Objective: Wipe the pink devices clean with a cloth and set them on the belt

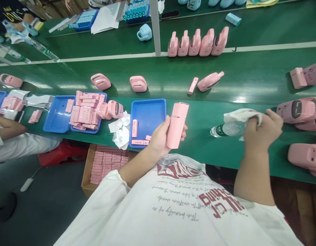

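Note:
My left hand (160, 138) is wrapped round a pink device (177, 125), held tilted just right of a blue tray (148, 116). A few small pink pieces (134, 128) lie in that tray. At the right, my right hand (264, 128) pinches a white cloth (239, 115) above the green table. Below the cloth, a clear bottle (223, 130) lies on its side, its right end partly hidden.
Pink devices (195, 42) stand in a row on the back ledge; others (298, 110) sit at the right. Crumpled tissues (122, 131) and a filled blue tray (87, 112) lie to the left. A carton (87, 174) stands below. Another person's arm (9, 126) rests at far left.

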{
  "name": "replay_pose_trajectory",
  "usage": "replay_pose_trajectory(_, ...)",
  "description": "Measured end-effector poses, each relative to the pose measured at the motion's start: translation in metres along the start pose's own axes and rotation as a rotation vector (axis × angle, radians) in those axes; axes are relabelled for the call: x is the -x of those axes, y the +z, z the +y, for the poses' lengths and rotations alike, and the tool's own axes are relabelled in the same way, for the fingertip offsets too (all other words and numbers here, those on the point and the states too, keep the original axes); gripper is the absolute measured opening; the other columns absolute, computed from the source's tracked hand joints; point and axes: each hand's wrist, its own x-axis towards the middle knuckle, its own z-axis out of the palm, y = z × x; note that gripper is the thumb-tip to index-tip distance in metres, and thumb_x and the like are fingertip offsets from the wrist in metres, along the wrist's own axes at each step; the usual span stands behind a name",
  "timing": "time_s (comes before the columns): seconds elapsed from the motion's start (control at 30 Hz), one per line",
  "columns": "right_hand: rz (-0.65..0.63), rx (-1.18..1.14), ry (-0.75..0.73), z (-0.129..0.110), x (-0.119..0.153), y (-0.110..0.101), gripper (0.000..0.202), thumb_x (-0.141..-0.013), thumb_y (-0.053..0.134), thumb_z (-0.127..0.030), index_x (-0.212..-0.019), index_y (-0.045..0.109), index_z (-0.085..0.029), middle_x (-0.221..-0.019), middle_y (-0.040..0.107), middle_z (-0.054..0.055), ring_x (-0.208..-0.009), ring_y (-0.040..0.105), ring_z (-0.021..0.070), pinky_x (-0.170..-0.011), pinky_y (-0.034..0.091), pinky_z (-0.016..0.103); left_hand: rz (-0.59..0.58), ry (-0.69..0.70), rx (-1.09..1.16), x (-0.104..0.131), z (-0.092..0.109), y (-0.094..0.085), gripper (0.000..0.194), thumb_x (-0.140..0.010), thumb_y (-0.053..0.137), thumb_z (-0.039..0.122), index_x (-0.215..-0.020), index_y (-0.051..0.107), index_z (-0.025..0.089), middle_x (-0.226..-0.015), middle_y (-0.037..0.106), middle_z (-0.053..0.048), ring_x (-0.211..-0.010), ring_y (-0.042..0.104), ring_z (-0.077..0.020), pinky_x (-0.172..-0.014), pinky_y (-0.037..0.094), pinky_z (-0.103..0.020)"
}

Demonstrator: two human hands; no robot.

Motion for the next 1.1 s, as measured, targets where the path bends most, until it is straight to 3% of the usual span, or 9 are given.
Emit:
replay_pose_trajectory(0.13, -0.044, -0.075, 0.136, -0.044, -0.028, -0.034, 0.027, -0.077, 0.045, -0.018, -0.054, 0.031, -0.019, -0.051, 0.028, -0.003, -0.051, 0.032, 0.0086, -0.055, 0.030, 0.027, -0.034, 0.003, 0.001, 0.001, 0.000, 0.004, 0.063, -0.091, 0.021, 0.062, -0.090, 0.061, 0.013, -0.077, 0.063, -0.007, -0.061, 0.060, -0.0131, -0.052, 0.047, -0.023)
replay_pose_trajectory(0.23, -0.193, -0.377, 0.050, -0.095, -0.016, -0.041, 0.031, -0.086, 0.045, -0.033, -0.061, 0.046, -0.016, -0.054, 0.039, -0.001, -0.051, 0.034, 0.0080, -0.050, 0.028, 0.024, -0.041, -0.035, -0.012, -0.001, -0.004, 0.009, 0.073, -0.088, 0.014, 0.067, -0.096, 0.062, 0.012, -0.078, 0.064, -0.008, -0.062, 0.060, -0.0138, -0.054, 0.048, -0.024)
replay_pose_trajectory(0.3, -0.335, -0.549, -0.147, -0.129, 0.006, -0.035, 0.033, -0.090, 0.040, -0.038, -0.079, 0.059, -0.013, -0.067, 0.056, 0.004, -0.059, 0.049, 0.0125, -0.054, 0.039, 0.026, -0.031, -0.057, -0.002, -0.005, -0.006, 0.012, 0.074, -0.088, 0.012, 0.067, -0.101, 0.062, 0.012, -0.079, 0.065, -0.008, -0.064, 0.061, -0.0141, -0.056, 0.048, -0.023)
replay_pose_trajectory(0.4, -0.489, -0.691, -0.587, -0.158, 0.044, -0.021, 0.034, -0.093, 0.034, -0.031, -0.105, 0.060, -0.014, -0.109, 0.063, 0.013, -0.108, 0.056, 0.0239, -0.091, 0.046, 0.041, 0.052, 0.017, 0.075, -0.012, -0.007, 0.015, 0.068, -0.092, 0.014, 0.060, -0.108, 0.061, 0.014, -0.076, 0.066, -0.005, -0.069, 0.062, -0.0130, -0.061, 0.048, -0.022)
replay_pose_trajectory(0.5, -0.464, -0.747, -0.871, -0.156, 0.067, -0.010, 0.030, -0.092, 0.037, -0.026, -0.109, 0.060, -0.017, -0.116, 0.062, 0.010, -0.131, 0.040, 0.0248, -0.111, 0.027, 0.051, 0.165, 0.021, 0.176, -0.016, -0.007, 0.011, 0.063, -0.093, 0.019, 0.059, -0.100, 0.062, 0.013, -0.064, 0.062, -0.002, -0.061, 0.059, -0.0110, -0.058, 0.047, -0.020)
replay_pose_trajectory(0.6, -0.391, -0.794, -1.002, -0.140, 0.070, 0.000, 0.029, -0.091, 0.042, -0.026, -0.115, 0.057, -0.018, -0.114, 0.063, 0.009, -0.128, 0.044, 0.0218, -0.113, 0.027, 0.048, 0.167, -0.060, 0.154, -0.015, -0.011, 0.004, 0.069, -0.090, 0.014, 0.065, -0.092, 0.061, 0.014, -0.054, 0.055, -0.001, -0.052, 0.056, -0.0115, -0.050, 0.046, -0.021)
replay_pose_trajectory(0.8, -0.434, -0.770, -0.478, -0.139, 0.060, 0.011, 0.048, -0.095, 0.027, -0.037, -0.136, 0.042, -0.016, -0.138, 0.045, 0.015, -0.134, 0.037, 0.0252, -0.110, 0.032, 0.048, 0.014, -0.139, -0.048, -0.018, -0.019, 0.002, 0.085, -0.080, 0.002, 0.077, -0.098, 0.059, 0.016, -0.052, 0.051, 0.001, -0.042, 0.050, -0.0115, -0.036, 0.037, -0.021)
replay_pose_trajectory(0.93, -0.525, -0.962, -0.575, -0.142, 0.079, 0.001, 0.041, -0.092, 0.038, -0.042, -0.118, 0.060, -0.018, -0.121, 0.060, 0.012, -0.124, 0.049, 0.0265, -0.109, 0.035, 0.048, 0.069, -0.064, 0.019, -0.024, -0.008, 0.004, 0.079, -0.081, 0.010, 0.077, -0.091, 0.059, 0.016, -0.056, 0.055, -0.001, -0.049, 0.057, -0.0128, -0.043, 0.043, -0.021)
replay_pose_trajectory(1.1, -0.248, -1.187, -0.131, -0.127, 0.087, -0.006, 0.040, -0.090, 0.041, -0.048, -0.111, 0.062, -0.022, -0.105, 0.066, 0.007, -0.105, 0.061, 0.0229, -0.098, 0.048, 0.041, -0.088, -0.157, -0.007, -0.026, -0.003, -0.009, 0.057, -0.081, 0.039, 0.070, -0.081, 0.058, 0.016, -0.056, 0.054, 0.001, -0.036, 0.045, -0.0082, -0.032, 0.032, -0.020)
